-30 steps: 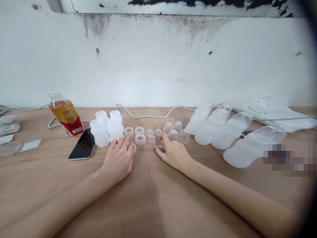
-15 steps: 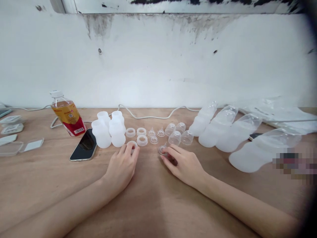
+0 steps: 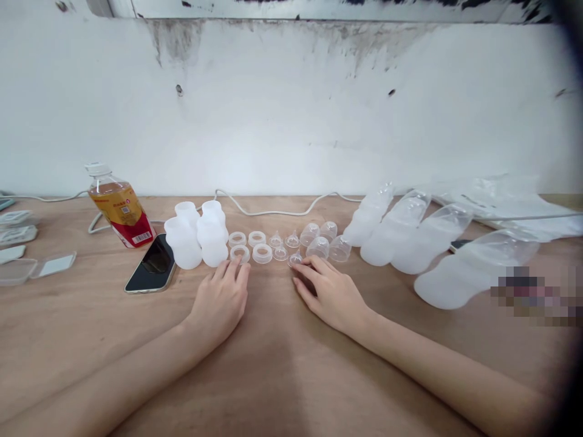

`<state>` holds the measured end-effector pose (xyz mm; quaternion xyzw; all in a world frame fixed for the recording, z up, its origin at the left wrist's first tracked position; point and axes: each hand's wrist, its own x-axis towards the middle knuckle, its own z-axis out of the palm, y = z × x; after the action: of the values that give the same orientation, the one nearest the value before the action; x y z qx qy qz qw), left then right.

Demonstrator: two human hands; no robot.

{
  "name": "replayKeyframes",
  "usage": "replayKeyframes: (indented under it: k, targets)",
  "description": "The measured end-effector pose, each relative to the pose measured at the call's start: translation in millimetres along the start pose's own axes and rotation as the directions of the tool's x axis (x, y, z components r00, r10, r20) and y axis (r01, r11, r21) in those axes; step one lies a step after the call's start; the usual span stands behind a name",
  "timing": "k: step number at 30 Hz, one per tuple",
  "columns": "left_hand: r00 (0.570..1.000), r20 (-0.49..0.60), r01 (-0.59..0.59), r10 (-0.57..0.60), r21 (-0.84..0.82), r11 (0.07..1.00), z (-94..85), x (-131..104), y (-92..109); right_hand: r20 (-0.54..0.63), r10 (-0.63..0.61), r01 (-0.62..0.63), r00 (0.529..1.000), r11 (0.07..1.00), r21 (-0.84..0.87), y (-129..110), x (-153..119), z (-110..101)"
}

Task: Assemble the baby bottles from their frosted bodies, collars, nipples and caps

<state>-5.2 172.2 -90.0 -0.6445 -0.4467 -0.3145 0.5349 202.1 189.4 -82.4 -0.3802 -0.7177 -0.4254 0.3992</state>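
My left hand rests on the table with its fingers stretched out, the tips at the near edge of a translucent bottle ring. It is the front left one of several rings laid in two rows. My right hand has its thumb apart from the fingers, and its fingertips touch a clear bottle nipple. More nipples lie just behind, beside the rings. Clear domed caps stand just beyond my right fingers. White feeding-bottle bodies stand upright beyond my left hand.
A phone and a drink bottle are on the left, with small plastic cases farther out. Several capped white bottles stand on the right, before a plastic bag. A white cable runs along the wall.
The front left ring has moved away from me into line with the others. The nipple at my right hand has also shifted back toward its group. My fingers have loosened from both.
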Motion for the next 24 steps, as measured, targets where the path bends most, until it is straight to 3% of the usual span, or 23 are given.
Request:
replayKeyframes:
  k: [4, 8, 10, 14, 18, 24]
  targets:
    - [0.999, -0.021, -0.043, 0.043, -0.022, 0.999, 2.1, 1.7, -2.3, 0.023, 0.008, -0.008, 1.0, 1.0, 0.004, -0.9, 0.9, -0.9]
    - [0.967, -0.074, -0.25, 0.242, -0.113, 0.962, 3.0, 11.7, -7.6, 0.032, 0.017, -0.017, 0.999, 1.0, 0.004, -1.5, 2.2, -1.2]
    - [0.945, -0.047, -0.328, 0.325, -0.185, 0.926, 3.4, 16.5, -10.3, 0.03, 0.019, -0.019, 0.999, 1.0, 0.001, -2.0, 2.9, -1.2]
    - [0.947, 0.02, -0.305, 0.32, -0.258, 0.917, 4.7, 18.6, -12.8, 0.037, 0.047, -0.046, 0.998, 0.999, -0.015, -2.9, 4.0, -1.1]
    - [0.95, 0.011, -0.298, 0.311, -0.261, 0.918, 6.0, 16.1, -12.9, 0.056, 0.084, -0.082, 0.995, 0.996, -0.041, -2.7, 4.2, -1.5]
    - [0.949, 0.008, -0.303, 0.315, -0.253, 0.919, 7.9, 16.2, -13.1, 0.088, 0.049, -0.04, 0.995, 0.995, -0.092, -1.5, 5.0, -0.8]
